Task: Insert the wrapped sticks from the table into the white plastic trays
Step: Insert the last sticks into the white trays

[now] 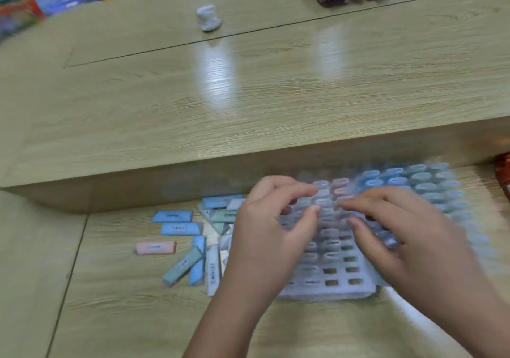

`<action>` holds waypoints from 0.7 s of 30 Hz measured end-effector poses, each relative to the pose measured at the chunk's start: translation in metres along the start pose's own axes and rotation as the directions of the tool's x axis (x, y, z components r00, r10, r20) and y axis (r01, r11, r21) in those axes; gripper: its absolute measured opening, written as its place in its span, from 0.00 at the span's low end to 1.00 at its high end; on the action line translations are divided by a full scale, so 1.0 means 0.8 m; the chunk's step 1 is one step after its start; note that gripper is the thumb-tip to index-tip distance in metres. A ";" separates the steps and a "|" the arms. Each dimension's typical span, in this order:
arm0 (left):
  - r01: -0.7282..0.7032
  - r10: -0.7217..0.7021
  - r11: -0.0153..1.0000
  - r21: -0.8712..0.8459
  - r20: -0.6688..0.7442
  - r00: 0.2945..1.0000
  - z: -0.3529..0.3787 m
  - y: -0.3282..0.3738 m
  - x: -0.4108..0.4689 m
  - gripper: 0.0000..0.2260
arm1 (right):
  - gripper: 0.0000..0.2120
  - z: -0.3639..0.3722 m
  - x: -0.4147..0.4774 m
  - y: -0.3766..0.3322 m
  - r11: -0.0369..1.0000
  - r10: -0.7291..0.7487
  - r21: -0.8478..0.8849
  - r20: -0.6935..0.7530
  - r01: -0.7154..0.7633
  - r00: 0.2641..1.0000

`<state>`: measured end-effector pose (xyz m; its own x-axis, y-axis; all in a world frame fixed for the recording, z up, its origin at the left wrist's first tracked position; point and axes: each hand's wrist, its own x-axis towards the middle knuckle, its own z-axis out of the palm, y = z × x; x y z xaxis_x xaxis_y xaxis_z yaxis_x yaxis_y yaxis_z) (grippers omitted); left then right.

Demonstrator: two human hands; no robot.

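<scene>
Insertion step: left grip [271,236] curls over the white tray [328,288], contents unclear; right grip [400,236] rests straight-fingered on it. Next: take a wrapped stick [179,228] from the table [124,316] alongside, seat in empty slot

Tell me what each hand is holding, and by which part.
Cannot tell: left hand and right hand curl fingers over the white slotted plastic tray; blur hides any grip.

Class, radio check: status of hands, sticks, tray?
Left hand, right hand over white tray, grip blurred. Near slots empty. Loose sticks left of tray. Nothing blocking.
</scene>
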<state>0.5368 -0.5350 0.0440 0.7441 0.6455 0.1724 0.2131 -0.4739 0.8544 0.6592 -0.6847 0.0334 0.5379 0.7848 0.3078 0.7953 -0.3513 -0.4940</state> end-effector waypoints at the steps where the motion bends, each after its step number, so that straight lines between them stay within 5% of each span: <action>1: 0.007 -0.007 1.000 0.020 -0.026 1.000 -0.018 -0.011 -0.012 0.09 | 0.10 0.012 0.001 -0.018 1.000 -0.014 0.021 0.019 0.013 1.000; 9: 0.343 -0.296 0.917 0.204 -0.230 0.927 -0.152 -0.141 -0.111 0.11 | 0.14 0.126 0.000 -0.167 0.992 -0.093 0.102 0.243 0.070 0.966; 14: 0.323 -0.288 0.837 0.442 -0.148 0.946 -0.170 -0.182 -0.133 0.14 | 0.31 0.187 0.009 -0.205 0.986 0.084 -0.168 0.508 0.002 0.857; 21: 0.359 -0.296 0.857 0.369 -0.218 0.930 -0.170 -0.196 -0.132 0.06 | 0.32 0.213 0.014 -0.213 0.971 0.122 -0.240 0.482 -0.003 0.868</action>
<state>0.3385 -0.4475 -0.0410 0.4908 0.8712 0.0142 0.6839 -0.3953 0.6132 0.4819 -0.5291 -0.0180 0.4293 0.8840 -0.1853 0.8374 -0.4664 -0.2851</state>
